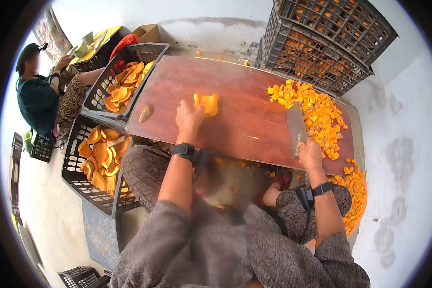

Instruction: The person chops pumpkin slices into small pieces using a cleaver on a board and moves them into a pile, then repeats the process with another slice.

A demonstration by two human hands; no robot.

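Note:
My left hand [188, 116] grips the left edge of a squarish orange pumpkin piece [207, 104] over the reddish-brown board [240, 115]. In my right hand [310, 154] is a cleaver [296, 126], its wide blade pointing away from me beside a heap of diced pumpkin [324, 117]. The blade's left side faces the bare part of the board. A small pale pumpkin scrap [146, 113] lies near the board's left end.
Two black crates of pumpkin slices, one far [96, 103] and one near [68, 165], stand left of the board. Stacked crates [321, 43] rise behind it. Diced pumpkin fills an orange-rimmed container [354, 206] at right. Another person [36, 101] sits at far left.

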